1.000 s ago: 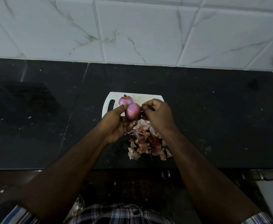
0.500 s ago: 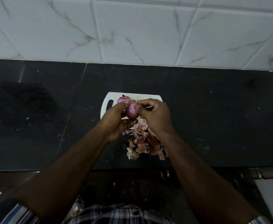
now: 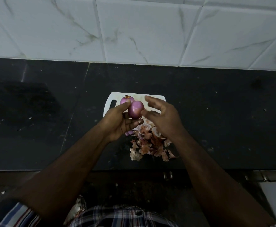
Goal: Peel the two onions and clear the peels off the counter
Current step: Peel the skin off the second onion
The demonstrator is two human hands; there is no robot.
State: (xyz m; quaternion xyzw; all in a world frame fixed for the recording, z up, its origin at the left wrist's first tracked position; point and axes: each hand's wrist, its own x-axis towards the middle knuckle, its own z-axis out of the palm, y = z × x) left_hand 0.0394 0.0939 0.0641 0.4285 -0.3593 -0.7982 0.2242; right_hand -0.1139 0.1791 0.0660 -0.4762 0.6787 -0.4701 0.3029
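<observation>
Holding the peeled onion (image 3: 135, 110) above the cutting board (image 3: 156, 97), the left hand (image 3: 119, 122) pinches it between thumb and fingers; the right hand (image 3: 162, 117) hovers beside, fingers spread. Set it beside the second onion (image 3: 125, 100), then gather the peels (image 3: 150, 143) nearer.

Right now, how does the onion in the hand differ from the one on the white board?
The held onion is gripped off the surface by the left hand; the other onion rests on the cutting board. The held onion shows whole, the resting one is partly hidden behind it. The resting one shows a brown stub on top; the held one shows none. Both are smooth, purple and peeled.
</observation>
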